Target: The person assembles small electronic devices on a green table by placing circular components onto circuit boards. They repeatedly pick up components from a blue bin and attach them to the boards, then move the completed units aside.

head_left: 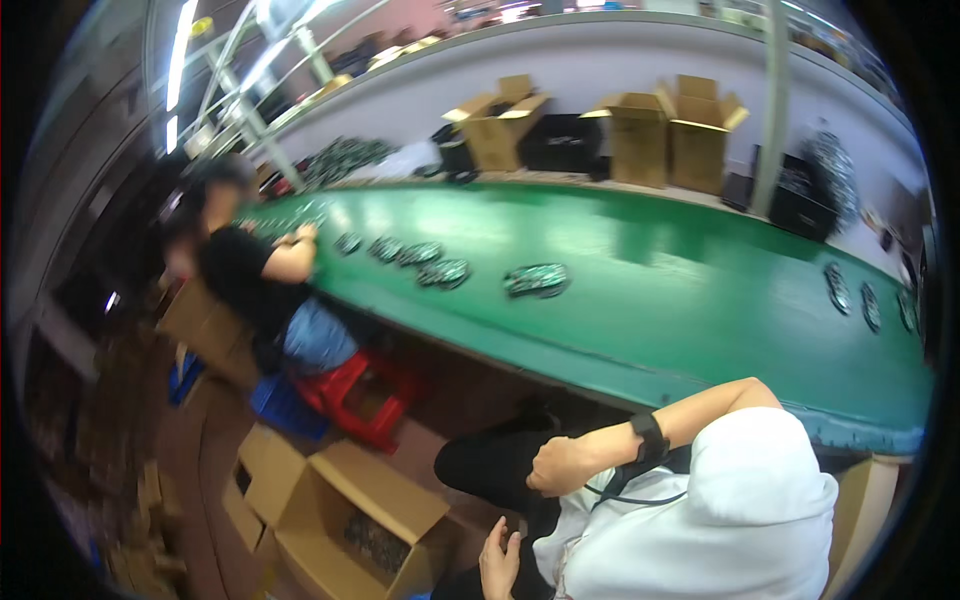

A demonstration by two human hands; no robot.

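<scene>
My right hand [562, 466] is closed in a fist over my lap, its bent forearm bare with a black band [650, 437] at the wrist. Whatever the fist may hold is hidden. A thin black cord [640, 499] runs below it across my white top. Lower down, my left hand [499, 562] has its fingers and thumb apart and holds nothing visible. An open cardboard box [375, 485] stands on the floor left of that hand, with dark small pieces inside. On the green table [660, 330], an oval dark-green and silver piece [536, 280] lies beyond my hands.
Several similar pieces [443, 272] trail left toward a seated person [245, 270] by a red stool [375, 395]. Three more [838, 288] lie at the right. Open cardboard boxes [637, 140] and black bins [560, 143] line the back, near a pale post [773, 110].
</scene>
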